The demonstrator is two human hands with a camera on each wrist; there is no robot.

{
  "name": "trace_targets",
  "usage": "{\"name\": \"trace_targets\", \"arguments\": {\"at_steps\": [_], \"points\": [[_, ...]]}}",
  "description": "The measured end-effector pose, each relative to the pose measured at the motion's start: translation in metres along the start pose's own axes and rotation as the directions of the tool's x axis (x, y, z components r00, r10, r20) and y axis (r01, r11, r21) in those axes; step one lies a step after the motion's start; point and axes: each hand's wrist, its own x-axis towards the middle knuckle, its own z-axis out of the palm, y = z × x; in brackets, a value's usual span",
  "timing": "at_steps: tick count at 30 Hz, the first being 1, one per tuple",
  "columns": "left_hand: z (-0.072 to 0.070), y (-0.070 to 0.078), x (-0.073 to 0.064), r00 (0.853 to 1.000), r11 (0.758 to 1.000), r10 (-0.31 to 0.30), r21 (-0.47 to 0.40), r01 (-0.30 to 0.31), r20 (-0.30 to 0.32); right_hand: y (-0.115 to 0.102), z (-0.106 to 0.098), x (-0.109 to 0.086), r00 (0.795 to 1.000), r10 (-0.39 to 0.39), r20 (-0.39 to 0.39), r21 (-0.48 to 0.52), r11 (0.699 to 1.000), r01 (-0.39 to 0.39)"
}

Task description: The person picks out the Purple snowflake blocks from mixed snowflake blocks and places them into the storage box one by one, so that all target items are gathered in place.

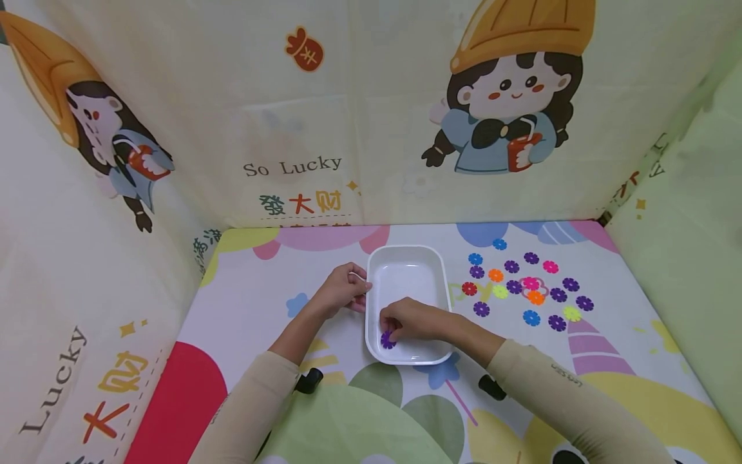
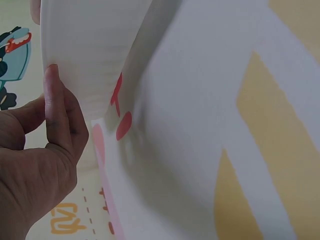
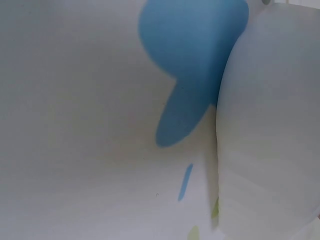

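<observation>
A white rectangular tray (image 1: 408,274) lies on the patterned cloth in the head view. My left hand (image 1: 343,288) is at its left side, fingers bent, holding the rim. In the left wrist view, fingertips (image 2: 51,72) meet the tray's edge. Over the front part of the tray, my right hand (image 1: 414,319) points down with curled fingers and pinches a purple flower-shaped piece (image 1: 388,340). Only the tray's outer wall (image 3: 270,115) and cloth appear in the right wrist view; the right hand is outside that frame.
Right of the tray, several flower-shaped pieces lie scattered flat, among them a purple one (image 1: 557,322), a blue one (image 1: 531,318), an orange one (image 1: 495,275) and a red one (image 1: 469,289). Printed cloth walls (image 1: 377,129) rise behind and at both sides.
</observation>
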Motion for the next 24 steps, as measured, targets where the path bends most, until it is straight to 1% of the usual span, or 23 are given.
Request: {"name": "trace_targets", "arguments": {"at_steps": [12, 20, 24], "points": [[-0.0003, -0.0017, 0.001, 1.0, 1.0, 0.006, 0.019, -0.005, -0.004, 0.0017, 0.0024, 0.0004, 1.0, -0.006, -0.007, -0.027, 1.0, 0.006], [0.0006, -0.0011, 0.0002, 1.0, 0.999, 0.002, 0.035, -0.002, -0.008, -0.0003, 0.0023, -0.0002, 1.0, 0.017, -0.007, -0.035, 0.999, -0.018], [0.0002, -0.0004, 0.0008, 1.0, 0.999, -0.007, 0.032, 0.007, -0.013, -0.0002, 0.0025, -0.0005, 1.0, 0.015, -0.015, -0.044, 0.999, -0.016]]}}
